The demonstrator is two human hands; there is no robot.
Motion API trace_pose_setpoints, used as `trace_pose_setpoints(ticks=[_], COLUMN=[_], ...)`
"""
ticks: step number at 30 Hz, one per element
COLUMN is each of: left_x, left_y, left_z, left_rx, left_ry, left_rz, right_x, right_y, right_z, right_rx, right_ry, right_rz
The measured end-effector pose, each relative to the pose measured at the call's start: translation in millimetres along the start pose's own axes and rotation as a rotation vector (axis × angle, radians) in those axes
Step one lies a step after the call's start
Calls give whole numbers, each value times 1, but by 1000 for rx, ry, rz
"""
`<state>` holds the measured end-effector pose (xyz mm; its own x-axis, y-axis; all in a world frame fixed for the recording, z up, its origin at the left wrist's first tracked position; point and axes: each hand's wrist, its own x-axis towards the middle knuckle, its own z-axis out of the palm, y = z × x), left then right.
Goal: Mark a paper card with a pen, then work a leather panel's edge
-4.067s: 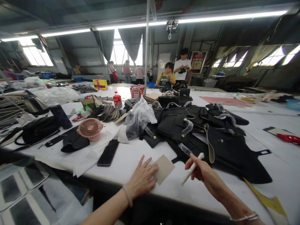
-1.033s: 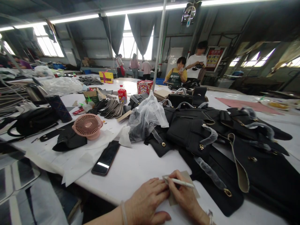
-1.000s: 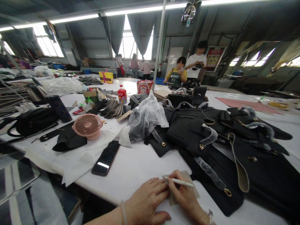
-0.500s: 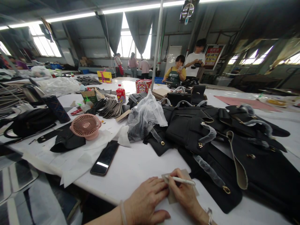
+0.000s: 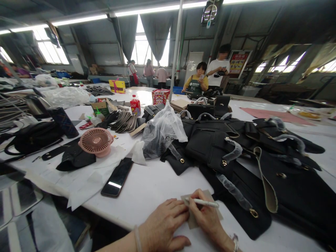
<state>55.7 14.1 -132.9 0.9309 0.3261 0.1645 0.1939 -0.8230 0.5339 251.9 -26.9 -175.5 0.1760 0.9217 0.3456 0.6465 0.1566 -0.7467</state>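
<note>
My right hand (image 5: pixel 206 217) is closed around a white pen (image 5: pixel 206 202), its tip lowered to a small grey-beige piece of card or material (image 5: pixel 193 222). My left hand (image 5: pixel 168 222) lies flat with fingers stretched out, fingertips at the left edge of that piece. Both hands rest near the front edge of the white table (image 5: pixel 147 189). Just right of my right hand are black leather bag pieces (image 5: pixel 236 189) with plastic-wrapped handles and gold-coloured fittings. A black phone (image 5: pixel 117 177) lies on the table beyond my left hand.
A pink fan (image 5: pixel 96 141) stands at the left, near a black bag (image 5: pixel 35 138). Behind the phone sits a clear plastic bag (image 5: pixel 165 131). Farther back are a red bottle (image 5: pixel 135 105) and a red patterned box (image 5: pixel 160 97). Two people (image 5: pixel 198 84) are across the table, others farther away.
</note>
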Motion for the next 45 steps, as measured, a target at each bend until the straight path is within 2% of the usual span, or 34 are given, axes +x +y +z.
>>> trace_pose_setpoints(ticks=[7,13,22,25,28,30,33,36,40,45], left_x=[0,0,1,0,-2,-4,-8,-10,-9,-6], left_y=[1,1,0,0,-1,-4,-11,-20,-27,-26], left_z=[-1,0,5,6,8,11,19,29,37,34], left_rx=[33,37,51,36,25,27,50,61,41,-38], left_ry=[-15,-7,23,32,40,54,100,159,218,289], left_rz=[-7,-11,-6,-8,-30,-55,-129,-197,-223,-272], right_x=[-2,-1,-4,-5,-9,-15,-26,-33,-30,-25], right_y=[5,1,4,6,5,1,-10,-25,-45,-62], right_z=[-1,-6,-7,-14,-29,-36,-35,-25,-14,-22], right_rx=[-9,13,41,45,-11,-168,-463,-638,-753,-808], right_ry=[33,-46,-18,-15,-103,-195,-329,-443,-511,-595], right_rz=[51,117,113,50,-107,-150,-104,-73,-41,-20])
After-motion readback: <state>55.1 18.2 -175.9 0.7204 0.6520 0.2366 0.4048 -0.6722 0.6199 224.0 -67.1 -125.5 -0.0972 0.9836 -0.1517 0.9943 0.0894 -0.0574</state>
